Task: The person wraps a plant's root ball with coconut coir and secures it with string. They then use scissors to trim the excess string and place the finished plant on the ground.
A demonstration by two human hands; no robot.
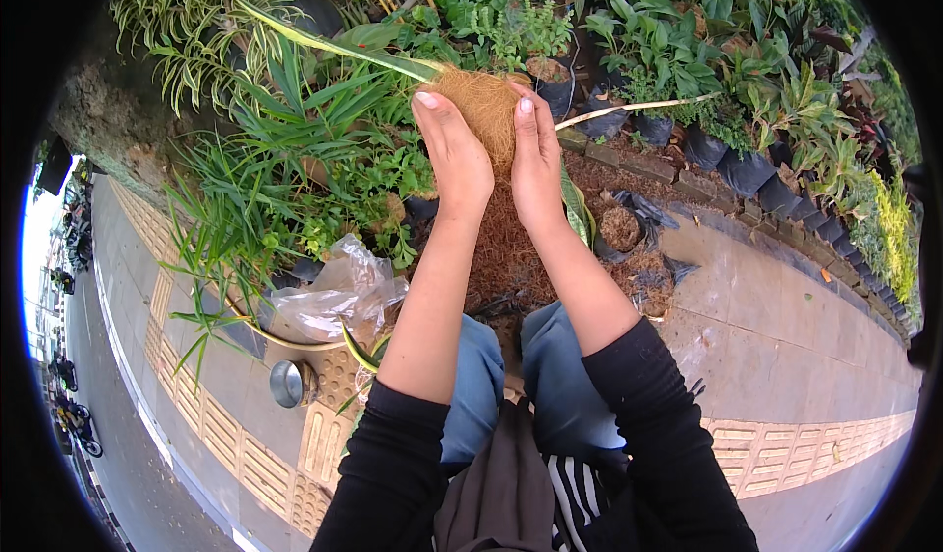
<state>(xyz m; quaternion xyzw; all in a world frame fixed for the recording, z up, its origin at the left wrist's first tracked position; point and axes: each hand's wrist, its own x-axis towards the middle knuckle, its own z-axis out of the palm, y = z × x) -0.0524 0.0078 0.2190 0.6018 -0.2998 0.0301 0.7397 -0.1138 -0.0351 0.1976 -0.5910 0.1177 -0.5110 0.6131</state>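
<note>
Between my two palms I hold a ball of tan coconut fibre (482, 106) out in front of me. My left hand (453, 150) cups its left side, and my right hand (536, 154) presses its right side. A long yellow-edged snake plant leaf (353, 49) sticks out of the fibre to the upper left. A pale thin stalk (637, 106) runs to the right from behind my right hand; where it begins is hidden. Beneath my forearms lies a heap of loose reddish-brown coir (505, 250). A green variegated leaf (577, 202) shows just beside my right wrist.
A crumpled clear plastic bag (342, 290) and a metal tin (292, 383) lie to the left on the paving. Black plastic around a root ball (620, 228) sits at right. Black planter bags (751, 172) line a brick edging (648, 165). A road with motorcycles (77, 423) runs at far left.
</note>
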